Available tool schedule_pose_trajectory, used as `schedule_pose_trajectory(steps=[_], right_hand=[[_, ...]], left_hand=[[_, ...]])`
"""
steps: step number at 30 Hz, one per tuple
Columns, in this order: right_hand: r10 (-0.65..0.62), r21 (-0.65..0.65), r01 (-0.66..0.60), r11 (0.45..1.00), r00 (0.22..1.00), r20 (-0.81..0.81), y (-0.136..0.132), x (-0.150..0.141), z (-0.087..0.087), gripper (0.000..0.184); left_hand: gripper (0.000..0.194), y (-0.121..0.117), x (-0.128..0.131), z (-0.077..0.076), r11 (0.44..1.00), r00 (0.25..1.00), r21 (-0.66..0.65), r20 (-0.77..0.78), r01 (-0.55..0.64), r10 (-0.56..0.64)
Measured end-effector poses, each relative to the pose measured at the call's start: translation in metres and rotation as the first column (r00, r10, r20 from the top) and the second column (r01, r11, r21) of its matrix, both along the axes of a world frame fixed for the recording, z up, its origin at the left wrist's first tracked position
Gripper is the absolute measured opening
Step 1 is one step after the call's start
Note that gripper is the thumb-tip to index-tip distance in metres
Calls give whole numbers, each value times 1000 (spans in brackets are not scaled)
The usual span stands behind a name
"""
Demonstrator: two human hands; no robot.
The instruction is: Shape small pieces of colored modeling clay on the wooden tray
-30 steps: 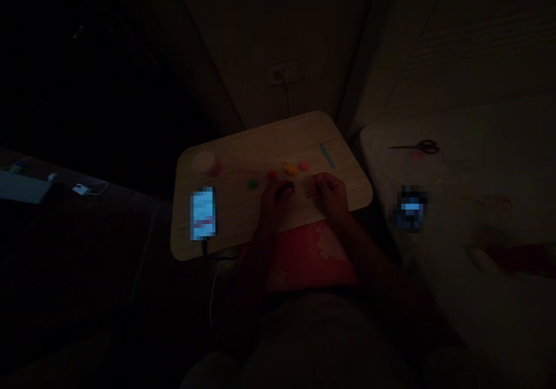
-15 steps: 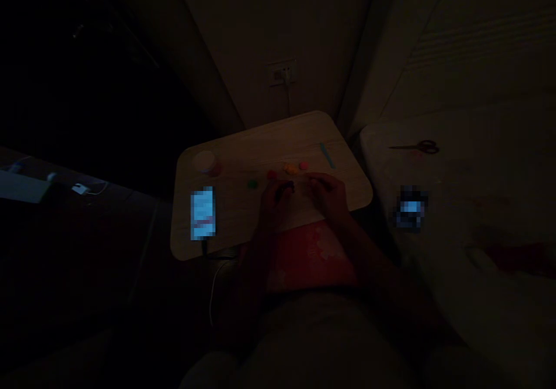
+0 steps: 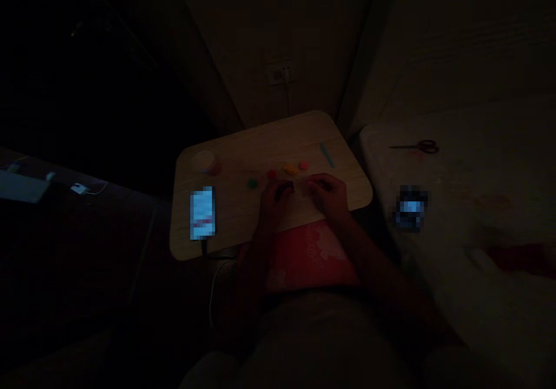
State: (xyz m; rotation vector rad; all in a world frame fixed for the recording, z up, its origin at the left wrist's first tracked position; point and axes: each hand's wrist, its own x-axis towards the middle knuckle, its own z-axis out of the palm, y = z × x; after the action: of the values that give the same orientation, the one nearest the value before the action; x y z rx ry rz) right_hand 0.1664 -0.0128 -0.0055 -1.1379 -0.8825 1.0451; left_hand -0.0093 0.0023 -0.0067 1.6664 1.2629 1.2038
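In a very dark room, two bare hands work close together over the near edge of a small, pale wooden table (image 3: 247, 146). The left hand (image 3: 274, 199) has its fingers curled inward in a narrow grip; a small dark shape shows at the fingertips, too dim to tell whether it is held or shadow. The right hand (image 3: 330, 197), just apart from it, has thumb and forefinger bent toward each other with little room between; whether they pinch anything cannot be told. Just beyond the left hand lies a red lump (image 3: 271, 174), with a green lump (image 3: 252, 184) to its left. An orange-yellow lump (image 3: 290, 169) and a pink lump (image 3: 303, 165) sit to its right, on the far side of the hands. Farther right lies a blue strip (image 3: 327, 155).
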Motion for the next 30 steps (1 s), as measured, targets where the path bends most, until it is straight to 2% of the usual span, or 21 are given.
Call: schedule_pose_trajectory(steps=[7, 17, 25, 28, 30], right_hand=[[36, 59, -38, 998, 999, 39, 0, 1, -3, 25], [71, 57, -80, 995, 987, 146, -2, 3, 0, 9], [63, 59, -73, 996, 984, 164, 0, 3, -2, 11], [90, 101, -108, 989, 981, 175, -1, 3, -2, 10], [125, 100, -139, 985, 983, 137, -1, 3, -3, 16]], left_hand=[[21, 0, -1, 0, 1000, 1000, -10, -2, 10, -10], [18, -1, 0, 2, 1000, 1000, -20, -1, 1, -1], [17, -1, 1, 1, 999, 999, -15, 0, 47, -47], [15, -1, 0, 0, 998, 998, -14, 1, 65, -65], [15, -1, 0, 0, 998, 998, -11, 13, 63, -63]])
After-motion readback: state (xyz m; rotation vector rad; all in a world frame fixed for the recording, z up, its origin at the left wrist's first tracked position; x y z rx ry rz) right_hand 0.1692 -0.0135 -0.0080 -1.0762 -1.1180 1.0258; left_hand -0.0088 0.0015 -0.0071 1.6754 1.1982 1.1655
